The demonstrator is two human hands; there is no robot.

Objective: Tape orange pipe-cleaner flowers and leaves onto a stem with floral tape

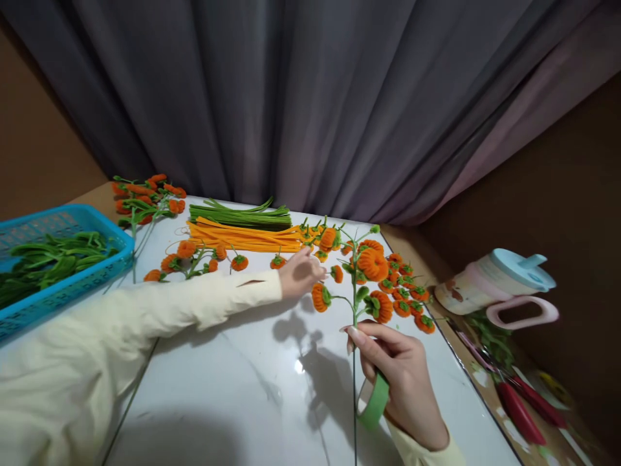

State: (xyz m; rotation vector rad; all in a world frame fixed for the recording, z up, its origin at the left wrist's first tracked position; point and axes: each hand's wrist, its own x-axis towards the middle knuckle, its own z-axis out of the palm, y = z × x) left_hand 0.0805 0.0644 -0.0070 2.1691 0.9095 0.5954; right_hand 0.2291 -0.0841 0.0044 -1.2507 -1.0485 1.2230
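Note:
Between thumb and fingertips, my right hand (400, 372) pinches the green stem of an upright branch with ribbed orange pipe-cleaner pumpkins (372, 264) and small green leaves. A roll of green tape (374, 402) hangs at that hand's fingers, below the pinch. My left hand (301, 273) reaches across the table, its fingers loosely apart, beside the branch's left side and close to small orange pumpkins with green tops (278, 261). No held thing shows in it. Single small pumpkins (402, 307) lie in a group behind the branch on the right.
Orange pipe cleaners (242, 236) and green pipe cleaners (237, 215) lie at the back. A blue basket (72, 285) of green leaves stands left, near a finished-looking orange bunch (145, 197). On the right are a lidded cup (490, 285) and red-handled pliers (521, 411).

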